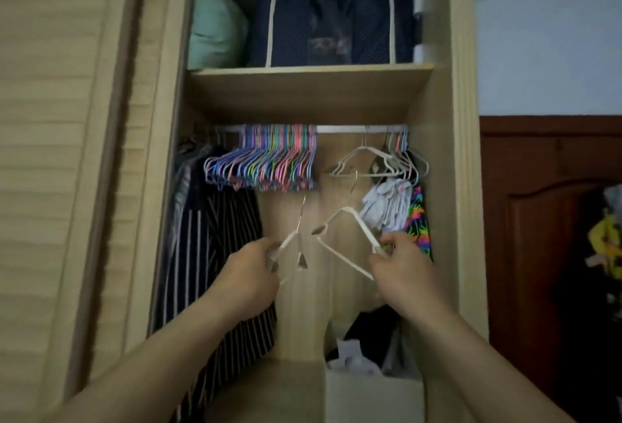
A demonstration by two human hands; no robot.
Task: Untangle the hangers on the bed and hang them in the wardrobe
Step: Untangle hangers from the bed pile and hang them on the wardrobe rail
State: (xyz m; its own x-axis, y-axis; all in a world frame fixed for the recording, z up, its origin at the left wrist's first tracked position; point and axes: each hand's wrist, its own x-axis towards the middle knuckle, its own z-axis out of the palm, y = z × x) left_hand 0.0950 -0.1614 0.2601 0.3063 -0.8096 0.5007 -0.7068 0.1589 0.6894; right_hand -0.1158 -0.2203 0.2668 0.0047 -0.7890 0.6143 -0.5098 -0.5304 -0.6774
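Note:
Both my hands are raised inside the open wardrobe, below the rail [350, 129]. My left hand [250, 276] pinches a white hanger [288, 241] whose thin metal hook points up toward the rail. My right hand [400, 262] grips a second white hanger [353, 227], tilted with its triangle frame leaning left. The two hangers are apart, with bare wardrobe back between them. A dense bunch of coloured hangers [269, 160] fills the rail's left half. Several white hangers [373, 163] hang at the right end.
A striped dark garment [208, 254] hangs at the left, pale and neon clothes [400, 210] at the right. The shelf above holds a navy storage box [333, 18] and a green pillow [215, 25]. A white bin [373, 395] stands on the wardrobe floor. The sliding door [67, 153] is at the left.

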